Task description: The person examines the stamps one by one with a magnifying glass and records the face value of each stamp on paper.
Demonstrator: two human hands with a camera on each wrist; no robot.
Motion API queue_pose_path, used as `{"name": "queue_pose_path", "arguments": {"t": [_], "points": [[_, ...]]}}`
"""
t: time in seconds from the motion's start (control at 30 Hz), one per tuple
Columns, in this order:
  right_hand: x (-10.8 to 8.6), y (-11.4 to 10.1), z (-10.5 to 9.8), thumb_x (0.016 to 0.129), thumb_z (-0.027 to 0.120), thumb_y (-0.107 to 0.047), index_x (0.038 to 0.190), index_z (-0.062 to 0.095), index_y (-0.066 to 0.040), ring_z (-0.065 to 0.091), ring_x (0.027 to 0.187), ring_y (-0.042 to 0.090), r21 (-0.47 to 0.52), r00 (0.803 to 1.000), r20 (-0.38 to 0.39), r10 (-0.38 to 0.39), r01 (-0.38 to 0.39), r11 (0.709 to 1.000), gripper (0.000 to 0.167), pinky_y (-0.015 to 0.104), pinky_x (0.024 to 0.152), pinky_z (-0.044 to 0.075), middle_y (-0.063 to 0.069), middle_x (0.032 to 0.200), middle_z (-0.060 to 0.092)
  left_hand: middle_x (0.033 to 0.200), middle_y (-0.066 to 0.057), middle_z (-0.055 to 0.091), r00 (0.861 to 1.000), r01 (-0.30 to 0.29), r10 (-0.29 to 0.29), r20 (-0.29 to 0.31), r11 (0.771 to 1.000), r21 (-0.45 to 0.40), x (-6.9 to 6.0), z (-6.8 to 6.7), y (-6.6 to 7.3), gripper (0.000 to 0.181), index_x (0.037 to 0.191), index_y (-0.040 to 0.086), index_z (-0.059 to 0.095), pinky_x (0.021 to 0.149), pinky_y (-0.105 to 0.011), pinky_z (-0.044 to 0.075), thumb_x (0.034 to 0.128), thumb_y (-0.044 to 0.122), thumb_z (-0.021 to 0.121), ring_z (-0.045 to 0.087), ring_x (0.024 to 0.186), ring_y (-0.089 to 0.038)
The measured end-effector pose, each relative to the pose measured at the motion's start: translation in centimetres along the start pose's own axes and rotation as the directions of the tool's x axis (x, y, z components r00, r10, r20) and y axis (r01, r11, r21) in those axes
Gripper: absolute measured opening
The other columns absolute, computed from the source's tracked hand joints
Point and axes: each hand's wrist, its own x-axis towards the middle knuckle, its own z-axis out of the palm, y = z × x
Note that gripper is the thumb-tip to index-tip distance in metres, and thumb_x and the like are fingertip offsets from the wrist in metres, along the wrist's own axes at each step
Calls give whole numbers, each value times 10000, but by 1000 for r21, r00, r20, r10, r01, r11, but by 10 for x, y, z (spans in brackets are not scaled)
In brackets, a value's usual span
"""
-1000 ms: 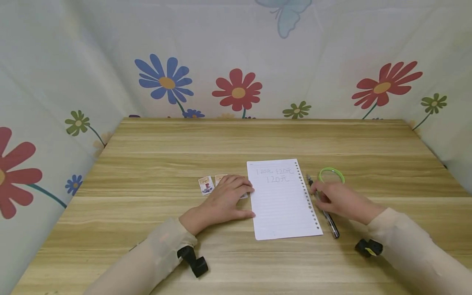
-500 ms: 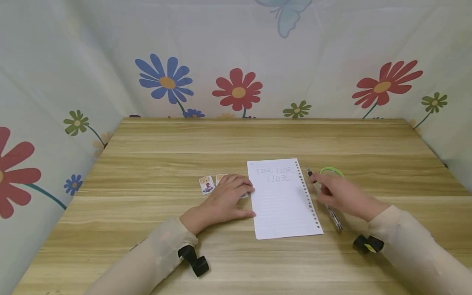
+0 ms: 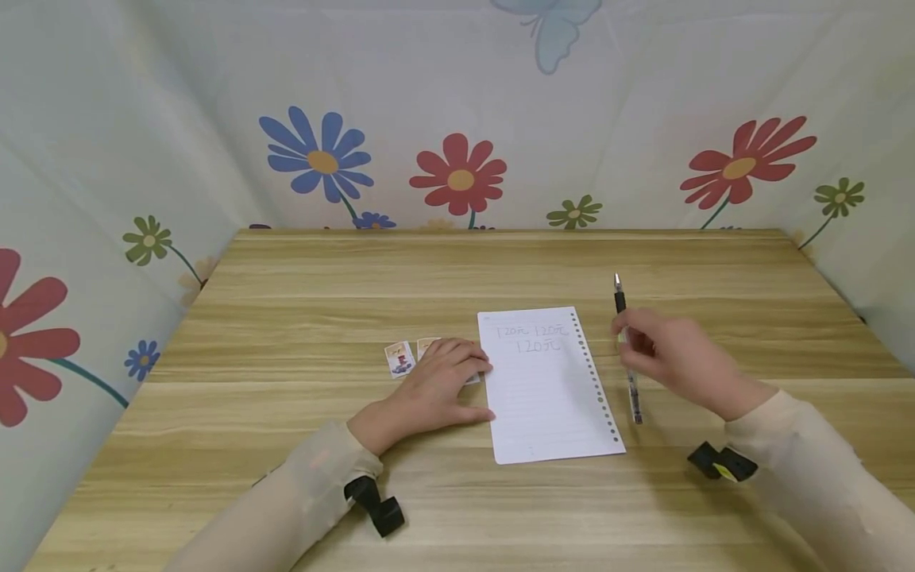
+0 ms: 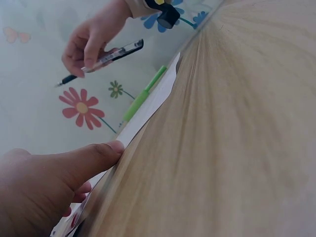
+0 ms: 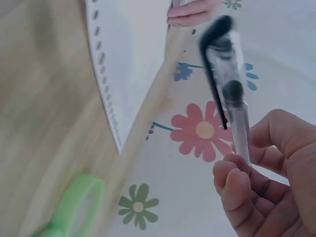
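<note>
My right hand (image 3: 679,353) pinches a clear-barrelled pen (image 3: 619,302) between thumb and fingers. It holds the pen above the table, right of the lined sheet of paper (image 3: 550,405), with the pen's tip pointing away from me. Handwritten "120元" appears three times near the sheet's top. At the sheet's left edge rests my left hand (image 3: 432,389), thumb and fingertips touching the paper. Small stamp-sized picture cards (image 3: 399,360) lie by that hand, which partly covers them. In the left wrist view, the thumb (image 4: 106,153) lies at the sheet's edge.
A green-rimmed round thing with a handle, apparently a magnifying glass (image 5: 69,202), lies right of the paper; my right hand mostly hides it in the head view. The wooden table (image 3: 322,270) ends at a flower-printed cloth (image 3: 615,95) behind and at the sides.
My right hand has lifted the pen off the table and moved slightly right, the tip now pointing farther away. The left hand and the paper stay where they were.
</note>
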Motion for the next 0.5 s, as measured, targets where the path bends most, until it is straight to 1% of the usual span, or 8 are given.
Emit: {"name": "queue_pose_path", "arguments": {"t": [0.07,0.17,0.37,0.5], "points": [[0,-2,-3,851,654,-44,977,624,-107,479,650,72,-15,999,-37,-19,18,1000,145,187,536,428,-56,722,574,1232,-3,586,1000,1,-1,1,1000,0,0,0,0,597,1161,110,655,1131,-414,318,744,524,756,477,1230,-217],[1,-3,-7,848,667,-57,988,628,-98,520,680,65,-30,997,-67,-40,38,999,151,194,559,460,-58,750,618,1230,-2,586,1000,0,0,0,1000,0,0,0,0,596,1160,110,655,1131,-412,318,743,522,757,478,1228,-216],[2,-7,-13,837,655,-51,1006,632,-80,580,702,72,-62,994,-89,-70,65,996,174,185,543,469,-14,802,681,1230,-4,587,1000,2,-2,1,1000,-6,0,-2,1,594,1161,108,654,1128,-412,320,743,517,760,477,1229,-218],[2,-9,-16,814,699,-52,1026,626,-95,602,721,74,-95,992,-86,-91,82,992,229,206,553,481,-20,824,690,1230,-7,587,1000,3,-3,2,1000,-8,0,-2,2,595,1162,105,654,1128,-412,320,742,514,761,477,1229,-220]]}}
